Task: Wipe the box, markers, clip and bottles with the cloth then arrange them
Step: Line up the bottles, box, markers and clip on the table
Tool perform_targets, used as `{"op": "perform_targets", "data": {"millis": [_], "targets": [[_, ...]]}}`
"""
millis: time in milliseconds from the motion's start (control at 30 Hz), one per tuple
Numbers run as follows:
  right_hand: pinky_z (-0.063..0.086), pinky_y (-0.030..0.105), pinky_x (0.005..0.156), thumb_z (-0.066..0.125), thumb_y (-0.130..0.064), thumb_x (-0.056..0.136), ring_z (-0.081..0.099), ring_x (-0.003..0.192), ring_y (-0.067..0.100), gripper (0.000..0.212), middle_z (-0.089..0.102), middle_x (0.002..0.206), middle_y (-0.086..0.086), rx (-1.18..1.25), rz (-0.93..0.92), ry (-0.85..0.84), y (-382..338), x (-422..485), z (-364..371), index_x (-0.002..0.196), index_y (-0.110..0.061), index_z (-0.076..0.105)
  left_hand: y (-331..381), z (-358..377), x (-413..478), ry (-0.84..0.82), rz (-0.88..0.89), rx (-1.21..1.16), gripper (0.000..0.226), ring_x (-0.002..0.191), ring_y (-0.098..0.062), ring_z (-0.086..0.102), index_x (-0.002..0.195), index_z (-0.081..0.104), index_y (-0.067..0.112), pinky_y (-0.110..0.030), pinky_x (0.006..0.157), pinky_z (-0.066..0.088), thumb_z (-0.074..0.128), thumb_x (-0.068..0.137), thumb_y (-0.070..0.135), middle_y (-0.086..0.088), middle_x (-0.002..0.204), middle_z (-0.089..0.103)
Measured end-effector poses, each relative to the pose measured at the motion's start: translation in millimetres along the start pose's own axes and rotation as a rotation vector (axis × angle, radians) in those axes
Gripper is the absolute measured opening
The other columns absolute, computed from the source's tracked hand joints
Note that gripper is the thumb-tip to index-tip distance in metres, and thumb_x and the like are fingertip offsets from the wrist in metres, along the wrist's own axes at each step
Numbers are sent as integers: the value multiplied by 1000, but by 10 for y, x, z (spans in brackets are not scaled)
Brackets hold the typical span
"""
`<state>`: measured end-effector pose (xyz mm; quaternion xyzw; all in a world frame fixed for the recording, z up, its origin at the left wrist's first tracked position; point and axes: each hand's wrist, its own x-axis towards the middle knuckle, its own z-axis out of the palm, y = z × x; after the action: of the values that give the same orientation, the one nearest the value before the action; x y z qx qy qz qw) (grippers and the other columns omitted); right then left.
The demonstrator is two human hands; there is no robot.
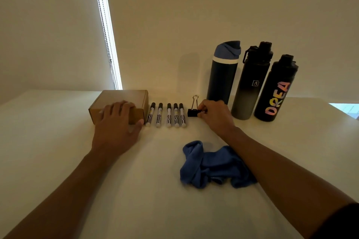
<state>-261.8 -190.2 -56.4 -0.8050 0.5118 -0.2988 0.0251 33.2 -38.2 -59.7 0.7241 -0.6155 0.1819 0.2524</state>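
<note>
head view, left hand (pixel 118 122) gripping box (pixel 124 101), right hand (pixel 215 115) pinching clip (pixel 193 111), cloth (pixel 211 165) beneath right forearm

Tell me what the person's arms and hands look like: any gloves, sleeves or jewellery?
Both the left hand and the right hand are bare: no gloves, rings, watch or bracelet show. The forearms are uncovered too. Only a dark sleeve edge shows on the right arm, at the frame's lower right corner.
</note>
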Motion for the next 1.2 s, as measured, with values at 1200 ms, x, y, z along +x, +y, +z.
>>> {"op": "perform_targets", "data": {"millis": [1200], "targets": [[44, 8, 69, 70, -46, 88, 61, 86, -12, 15, 70, 92, -25, 265, -57, -332, 57, -916, -855, 99, -38, 74, 799, -282, -472, -136, 224, -335, 44, 77, 3, 57, 84, 69, 34, -30, 86, 45, 48, 97, 71, 24, 78, 63]]}}
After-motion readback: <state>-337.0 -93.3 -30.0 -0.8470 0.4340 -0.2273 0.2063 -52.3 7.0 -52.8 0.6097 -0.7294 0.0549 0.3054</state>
